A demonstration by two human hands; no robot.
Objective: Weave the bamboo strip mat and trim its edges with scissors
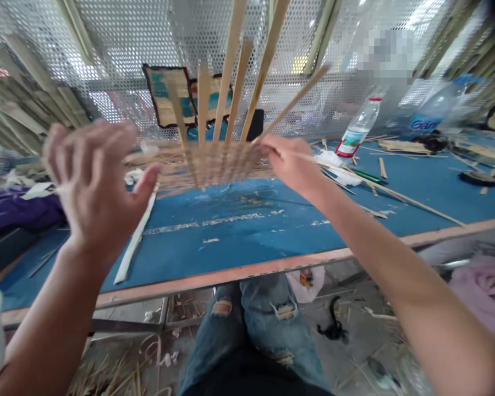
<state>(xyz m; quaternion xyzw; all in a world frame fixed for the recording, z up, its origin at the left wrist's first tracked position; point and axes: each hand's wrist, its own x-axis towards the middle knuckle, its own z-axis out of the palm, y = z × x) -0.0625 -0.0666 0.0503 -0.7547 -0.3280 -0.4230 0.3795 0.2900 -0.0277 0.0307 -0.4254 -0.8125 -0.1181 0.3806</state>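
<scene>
A woven bamboo mat (214, 165) is held up above the blue table, with several long flat strips (231, 82) fanning upward from it. My right hand (291, 165) pinches its right edge, gripping a long thin bamboo strip (379, 187) that runs down to the right across the table. My left hand (94, 187) is blurred and open, fingers apart, near the mat's left end. I cannot see it touching the mat. Below that hand, a white strip (134, 236) lies on the tabletop.
The blue table (239, 231) has an orange edge and holds scraps, plastic bottles (358, 126) and a green-handled tool (367, 176). Perforated metal mesh (107, 55) stands behind it. My jeans-covered legs (251, 330) and floor debris lie below.
</scene>
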